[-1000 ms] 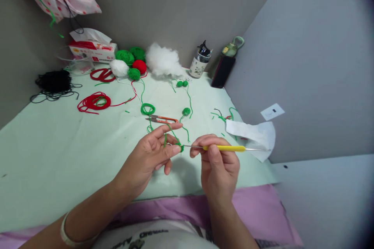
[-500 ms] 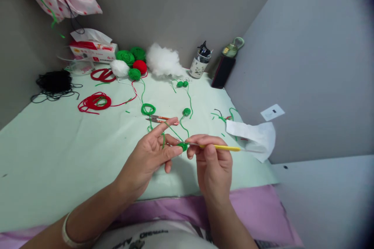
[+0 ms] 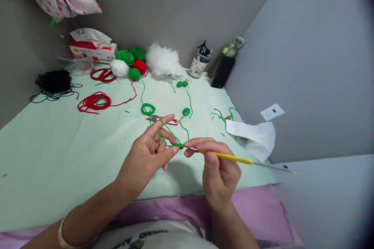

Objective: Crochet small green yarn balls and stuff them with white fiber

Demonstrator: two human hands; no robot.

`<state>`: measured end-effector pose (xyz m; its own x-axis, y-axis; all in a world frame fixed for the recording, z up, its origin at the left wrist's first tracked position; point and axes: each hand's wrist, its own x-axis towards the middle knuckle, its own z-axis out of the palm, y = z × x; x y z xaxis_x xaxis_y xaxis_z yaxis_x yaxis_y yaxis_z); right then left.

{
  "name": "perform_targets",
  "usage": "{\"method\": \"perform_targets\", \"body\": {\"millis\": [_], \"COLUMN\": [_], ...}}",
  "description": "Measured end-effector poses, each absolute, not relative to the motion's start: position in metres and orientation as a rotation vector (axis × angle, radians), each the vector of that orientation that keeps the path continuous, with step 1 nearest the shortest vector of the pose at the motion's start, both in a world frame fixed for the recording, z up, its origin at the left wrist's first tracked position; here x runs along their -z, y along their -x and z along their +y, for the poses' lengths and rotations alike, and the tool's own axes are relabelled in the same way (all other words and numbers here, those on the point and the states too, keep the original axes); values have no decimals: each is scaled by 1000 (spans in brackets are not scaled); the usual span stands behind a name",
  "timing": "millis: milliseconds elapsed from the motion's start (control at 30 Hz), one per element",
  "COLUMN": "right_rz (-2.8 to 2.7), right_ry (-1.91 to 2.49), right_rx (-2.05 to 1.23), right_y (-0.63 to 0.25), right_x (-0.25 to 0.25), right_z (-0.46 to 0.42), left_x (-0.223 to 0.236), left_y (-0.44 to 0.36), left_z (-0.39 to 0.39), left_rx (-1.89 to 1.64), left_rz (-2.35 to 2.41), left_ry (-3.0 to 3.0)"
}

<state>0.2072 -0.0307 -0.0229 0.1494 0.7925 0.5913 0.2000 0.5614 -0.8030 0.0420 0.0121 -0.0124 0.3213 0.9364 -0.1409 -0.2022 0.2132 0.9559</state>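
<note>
Between thumb and fingers, my left hand pinches a small green crochet piece. Green yarn runs from the piece up over the raised left index finger. My right hand is closed round a crochet hook with a yellow handle; its metal tip meets the green piece, though the exact stitch is too small to make out. Just beyond the left fingers lie thread snips with orange handles and a coil of green yarn. A small green crocheted ball with a yarn tail sits close by.
Red yarn, black yarn and red scissors lie on the left. Along the back stand a tissue pack, several yarn balls, white stuffing, a pen cup and a phone. White paper lies at right.
The hook drew left toward the piece, then swung so its rear end points lower right. My left index finger has shifted slightly left and up with the yarn.
</note>
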Motion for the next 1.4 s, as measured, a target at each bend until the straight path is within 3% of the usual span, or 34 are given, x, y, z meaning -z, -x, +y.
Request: {"method": "perform_targets", "body": {"millis": [233,400,700,1400], "right_rz": [-1639,-1816,-1210,-1134], "right_ry": [920,1040,860,861], "right_rx": [-249,186,-657,-833], "right_y": [-207,-208,-204,-201], "right_x": [33,40,29,32], "right_z": [-33,-33,-21,-24], "left_x": [10,8,6,12], "left_y": [-46,-49,-45,-48], "left_z": [4,6,15,11], "left_rx": [-1054,-952,-883,-873], "left_rz": [1005,797,678,704], "left_ry": [-1125,-830,-666,-826]}}
